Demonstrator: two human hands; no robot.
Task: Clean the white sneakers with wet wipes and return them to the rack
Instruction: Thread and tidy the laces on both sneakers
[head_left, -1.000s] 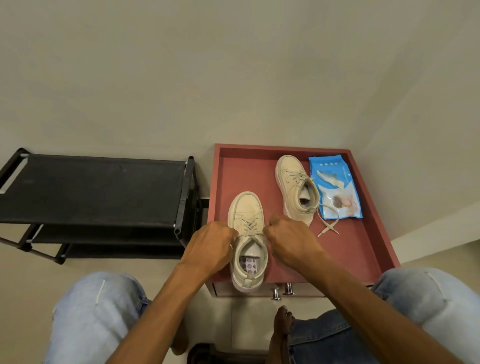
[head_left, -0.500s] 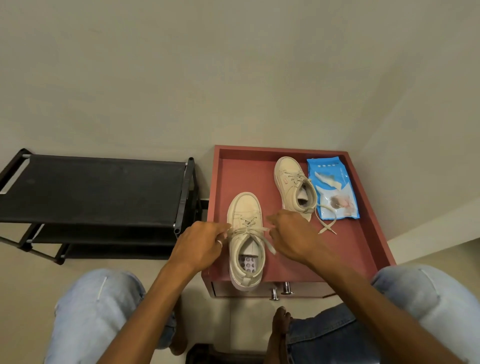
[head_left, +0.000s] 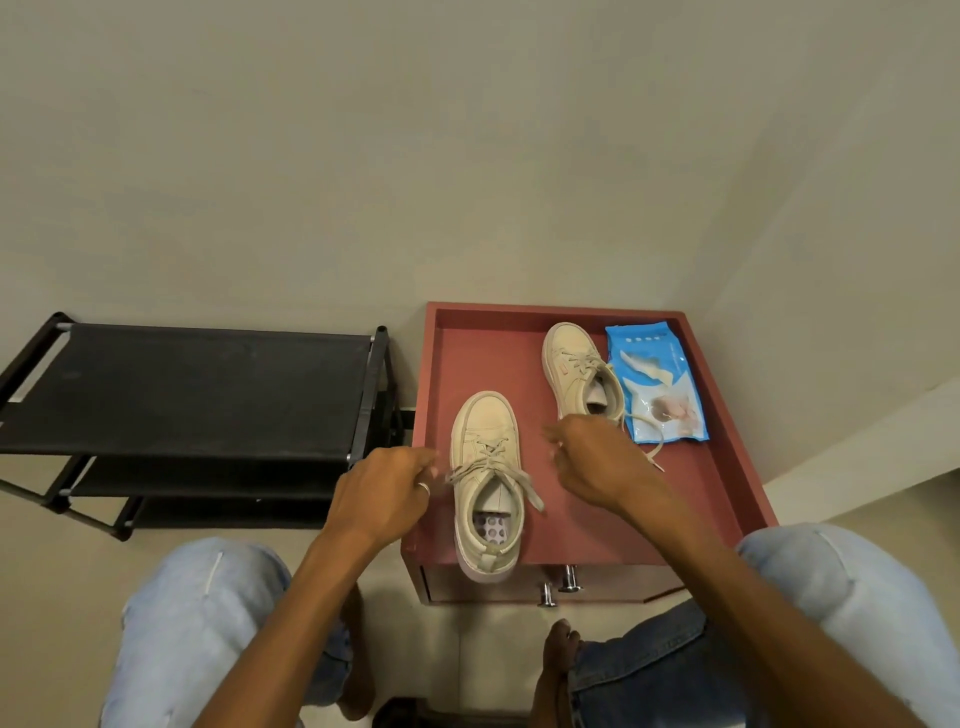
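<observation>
I'm seeing the near white sneaker (head_left: 485, 457) lying loose-laced at the red surface's (head_left: 691, 499) front edge, heel overhanging, between the left hand (head_left: 382, 493) and right hand (head_left: 597, 462). Both grips are curling, and I cannot tell whether either is pinching a lace. The other sneaker (head_left: 566, 364) is lying behind, just beside the wet wipes pack (head_left: 660, 384), with the black shoe rack (head_left: 182, 389) standing left.

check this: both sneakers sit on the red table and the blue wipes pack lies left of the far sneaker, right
No. The head view shows the blue wipes pack lying right of the far sneaker, not left. Both sneakers, the near sneaker included, do sit on the red table.
</observation>
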